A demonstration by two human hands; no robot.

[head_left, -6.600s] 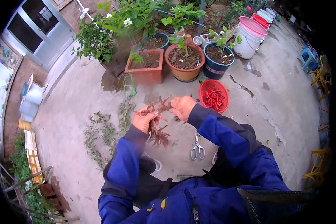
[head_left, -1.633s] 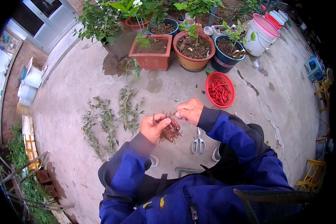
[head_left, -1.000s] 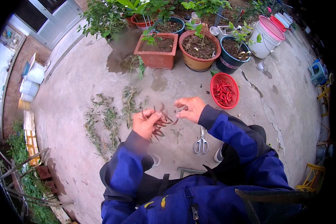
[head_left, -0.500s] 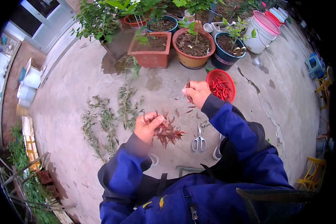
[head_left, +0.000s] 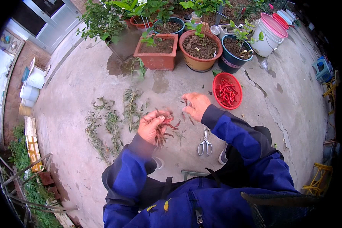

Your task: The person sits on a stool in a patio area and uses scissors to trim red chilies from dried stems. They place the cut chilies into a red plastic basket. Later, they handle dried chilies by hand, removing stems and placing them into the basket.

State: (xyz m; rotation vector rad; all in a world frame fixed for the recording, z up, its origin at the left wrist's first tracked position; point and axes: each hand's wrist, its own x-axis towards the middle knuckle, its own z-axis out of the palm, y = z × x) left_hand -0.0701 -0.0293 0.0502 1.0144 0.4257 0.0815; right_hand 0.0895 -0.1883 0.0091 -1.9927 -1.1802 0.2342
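Note:
My left hand (head_left: 150,128) is closed around a bunch of dried dark-red chili peppers (head_left: 166,127), which fan out past its fingers. To its right, my right hand (head_left: 200,105) pinches a small dark dried chili (head_left: 186,102) between thumb and fingers. A red plastic bowl (head_left: 228,108) of bright red chili peppers (head_left: 227,92) sits on the concrete just beyond my right hand. Scissors with grey handles (head_left: 205,147) lie below that hand, between my feet. Left of my left hand, wilted green pepper plants (head_left: 112,123) are spread on the ground.
Potted plants line the far side: a square terracotta planter (head_left: 157,62), a round brown pot (head_left: 200,65) and a dark teal pot (head_left: 231,60). White buckets (head_left: 264,41) stand at the far right. A yellow stool (head_left: 317,178) is at the right edge. Cracks run through the concrete.
The bunch of dried chilies in my left hand has been lifted and turned. My right hand has moved slightly nearer to me and shows a dark chili between its fingers.

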